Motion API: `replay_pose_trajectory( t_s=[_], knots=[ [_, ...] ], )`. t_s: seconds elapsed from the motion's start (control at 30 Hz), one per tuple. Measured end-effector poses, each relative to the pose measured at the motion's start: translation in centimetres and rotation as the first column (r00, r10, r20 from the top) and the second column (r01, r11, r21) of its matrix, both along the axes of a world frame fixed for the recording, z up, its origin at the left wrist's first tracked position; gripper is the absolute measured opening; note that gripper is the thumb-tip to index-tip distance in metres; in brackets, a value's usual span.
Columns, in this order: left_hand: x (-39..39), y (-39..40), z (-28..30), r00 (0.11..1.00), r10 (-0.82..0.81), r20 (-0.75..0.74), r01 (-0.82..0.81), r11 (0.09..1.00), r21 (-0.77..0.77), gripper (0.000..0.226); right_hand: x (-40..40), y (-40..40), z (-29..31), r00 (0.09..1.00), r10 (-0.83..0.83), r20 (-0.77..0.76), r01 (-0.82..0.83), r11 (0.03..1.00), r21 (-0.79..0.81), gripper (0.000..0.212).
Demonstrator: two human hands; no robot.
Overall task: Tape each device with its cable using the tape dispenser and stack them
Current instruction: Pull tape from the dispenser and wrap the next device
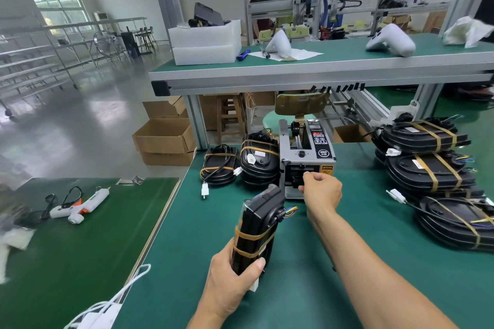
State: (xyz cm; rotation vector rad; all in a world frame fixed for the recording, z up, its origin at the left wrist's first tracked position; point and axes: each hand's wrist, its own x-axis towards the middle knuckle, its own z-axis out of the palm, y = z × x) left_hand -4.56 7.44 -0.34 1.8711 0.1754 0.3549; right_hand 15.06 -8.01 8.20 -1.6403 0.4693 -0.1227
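Glossy grey floor, window, cardboard boxes.

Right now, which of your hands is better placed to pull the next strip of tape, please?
The right hand: its fingertips are already at the tape dispenser outlet, while the left hand is occupied gripping the device.

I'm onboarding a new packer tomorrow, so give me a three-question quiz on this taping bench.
1. True or false: the left hand grips a black device that already carries brown tape bands.
2. Where are the right hand's fingers? A) at the front outlet of the grey box-shaped tape dispenser; B) on the white glue gun; C) flat on the green bench mat.
3. Fill in: the taller stack of taped black devices lies to the dispenser's ____.

Key: 1 true; 2 A; 3 right.
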Motion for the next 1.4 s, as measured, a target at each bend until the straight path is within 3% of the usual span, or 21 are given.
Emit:
replay_pose_trajectory(
  t_s=[0.33,0.63,0.87,0.97,1.07,1.2,1.27,1.4],
  knots=[
    [-0.1,-0.1,0.2,1.0,-0.001,0.002,0.001,1.0,0.0,0.036,0.8,0.9,0.0,0.996,-0.071,-0.058,0.076,0.994,0.083,0.018],
    [0.0,-0.2,0.6,1.0,-0.004,0.007,0.004,1.0,0.006,0.039,0.9,1.5,0.2,0.993,-0.106,-0.049,0.1,0.989,-0.111,0.009],
    [-0.1,-0.2,0.4,1.0,0.007,-0.015,-0.007,1.0,0.005,0.035,0.4,1.6,0.3,0.997,-0.078,-0.006,0.076,0.985,-0.154,0.011],
    [-0.1,-0.1,0.3,1.0,0.012,-0.013,-0.012,1.0,0.002,0.034,-1.1,0.7,-0.8,0.999,0.016,0.03,-0.014,0.998,-0.069,0.02],
    [0.0,-0.1,0.3,1.0,0.004,-0.007,-0.004,1.0,0.003,0.035,-4.1,-0.5,-1.5,0.986,0.121,0.113,-0.139,0.975,0.172,0.017],
    [-0.1,-0.2,0.3,1.0,0.005,-0.015,-0.005,1.0,0.003,0.032,-7.1,-1.5,0.6,0.899,0.385,0.207,-0.437,0.787,0.435,0.018],
    [-0.1,-0.1,0.3,1.0,0.006,-0.015,-0.006,1.0,0.017,0.03,-7.8,-1.6,2.0,0.822,0.519,0.235,-0.569,0.721,0.396,0.016],
    [0.0,-0.1,0.2,1.0,0.001,-0.021,0.0,1.0,0.023,0.029,-7.9,-1.8,3.4,0.778,0.594,0.207,-0.628,0.751,0.204,0.012]
  ],
)
